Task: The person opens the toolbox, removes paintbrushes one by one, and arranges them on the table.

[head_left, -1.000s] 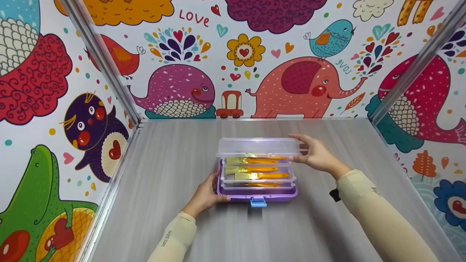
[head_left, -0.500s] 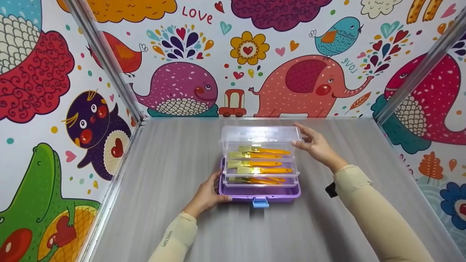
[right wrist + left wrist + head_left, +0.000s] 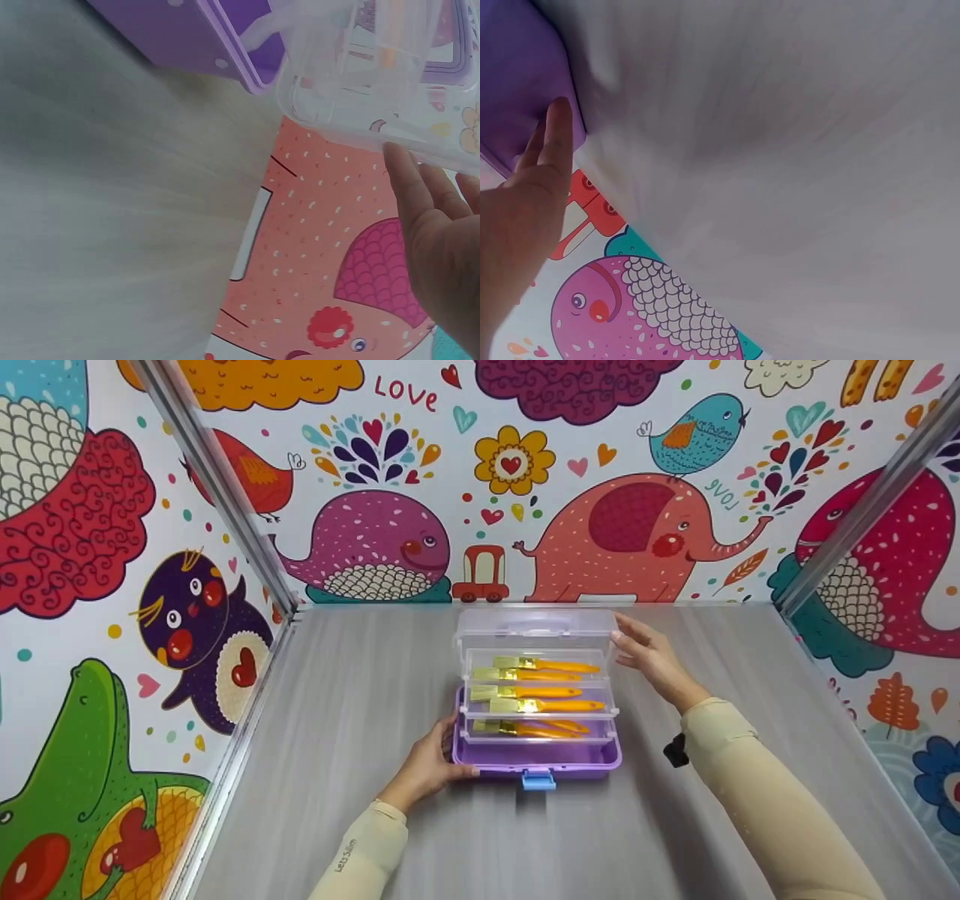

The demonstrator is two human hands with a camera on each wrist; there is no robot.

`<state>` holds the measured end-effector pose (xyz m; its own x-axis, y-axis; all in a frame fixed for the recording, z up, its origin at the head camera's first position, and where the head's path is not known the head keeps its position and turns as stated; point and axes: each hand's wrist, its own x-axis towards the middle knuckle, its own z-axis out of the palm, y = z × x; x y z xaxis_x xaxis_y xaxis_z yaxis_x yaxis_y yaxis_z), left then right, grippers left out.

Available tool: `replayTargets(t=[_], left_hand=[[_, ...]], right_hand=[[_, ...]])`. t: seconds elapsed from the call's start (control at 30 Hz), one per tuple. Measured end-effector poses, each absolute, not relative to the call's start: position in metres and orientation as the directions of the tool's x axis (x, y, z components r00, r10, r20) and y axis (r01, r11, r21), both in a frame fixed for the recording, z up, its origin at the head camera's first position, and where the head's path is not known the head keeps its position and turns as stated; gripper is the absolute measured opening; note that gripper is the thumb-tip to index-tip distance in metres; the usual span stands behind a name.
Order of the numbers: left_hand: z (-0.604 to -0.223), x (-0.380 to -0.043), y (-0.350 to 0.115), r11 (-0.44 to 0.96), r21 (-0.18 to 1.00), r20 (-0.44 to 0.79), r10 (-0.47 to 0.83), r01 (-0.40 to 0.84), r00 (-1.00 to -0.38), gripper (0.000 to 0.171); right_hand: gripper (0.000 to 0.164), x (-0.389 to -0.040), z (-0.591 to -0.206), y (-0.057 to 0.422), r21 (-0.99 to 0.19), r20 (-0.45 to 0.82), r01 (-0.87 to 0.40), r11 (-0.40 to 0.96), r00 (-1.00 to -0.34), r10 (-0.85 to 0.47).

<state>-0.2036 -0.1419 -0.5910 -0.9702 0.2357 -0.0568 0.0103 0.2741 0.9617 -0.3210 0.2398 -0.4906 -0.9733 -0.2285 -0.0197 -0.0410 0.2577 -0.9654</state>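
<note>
A purple storage box [image 3: 540, 771] with a blue latch [image 3: 538, 781] stands on the table in the head view. Its clear lid [image 3: 532, 624] is raised at the back, and clear tiered trays [image 3: 541, 715] are fanned out above the base. Several flat paintbrushes [image 3: 547, 706] with orange handles lie in the trays, bristles to the left. My left hand [image 3: 429, 769] holds the box's front left corner, thumb at the front rim and fingers along the side [image 3: 544, 142]. At the lid's right end, my right hand [image 3: 654, 658] grips its edge; the right wrist view shows fingertips [image 3: 397, 161] against the clear plastic.
The box sits mid-table on a grey wood-grain table top [image 3: 360, 682]. Walls printed with cartoon animals [image 3: 382, 547] rise at the back and both sides, with metal corner posts [image 3: 217, 487]. A small black object [image 3: 676, 750] shows beneath the right forearm.
The lid has swung up and back with my right hand, and the trays have spread upward and backward, uncovering more brushes. My left hand stays at the box's corner.
</note>
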Motion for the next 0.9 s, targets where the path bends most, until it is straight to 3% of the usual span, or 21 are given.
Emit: replayTargets(t=[0.37, 0.9], left_hand=[[-0.593, -0.202, -0.143, 0.326, 0.945, -0.078, 0.231, 0.002, -0.97, 0.105], [-0.593, -0.203, -0.144, 0.313, 0.949, -0.046, 0.234, 0.031, -0.971, 0.105]], right_hand=[[0.071, -0.332, -0.512, 0.24, -0.991, -0.13, 0.124, 0.054, -0.98, -0.151], [0.054, -0.343, -0.534, 0.236, -0.981, -0.192, 0.192, 0.009, -0.977, -0.097]])
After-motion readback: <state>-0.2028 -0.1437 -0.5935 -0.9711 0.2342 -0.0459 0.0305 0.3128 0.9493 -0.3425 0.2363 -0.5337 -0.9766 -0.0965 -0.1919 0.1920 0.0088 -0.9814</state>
